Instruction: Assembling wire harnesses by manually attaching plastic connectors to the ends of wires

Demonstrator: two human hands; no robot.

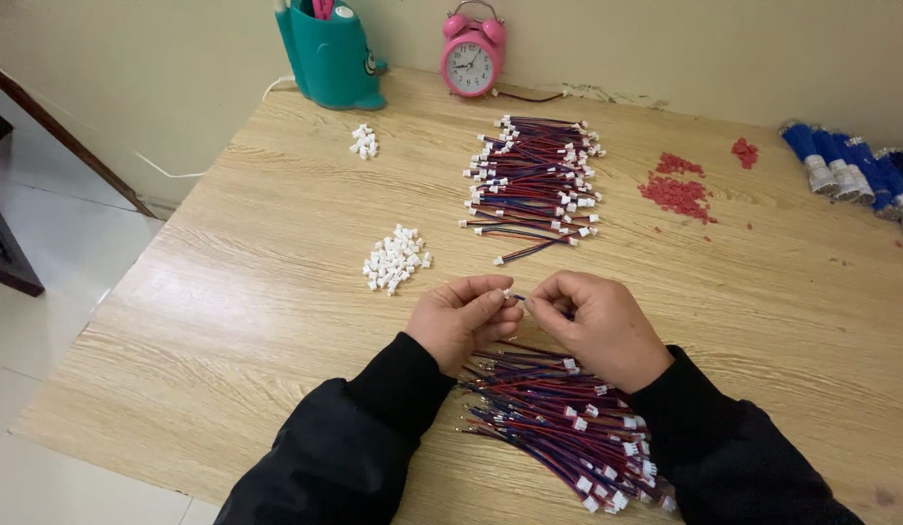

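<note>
The grip of the left hand was closed on a small white connector housing, pinched between thumb and forefinger, and the grip of the right hand was closed on the end of a thin wire lead, which was held tip to tip against the housing. The two grips were almost touching, just above the worktop.

Directly beneath both grips, toward the body, a bundle of red and blue leads was spread, white plugs showing at its near end. Just beyond the left grip and a little to its left, a heap of loose white housings lay within easy reach. Farther ahead of the grips a second stack of leads, with plugs at both ends, was laid across the wood.

The step in hand was judged to be the seating of the lead's end in the housing. It would be done best with the housing held steady and its open side turned toward the lead, the lead gripped close to its tip so that it could not bend, and both kept in one straight line. Whether the end was already seated could not be told, since the fingers covered the joint.
</note>
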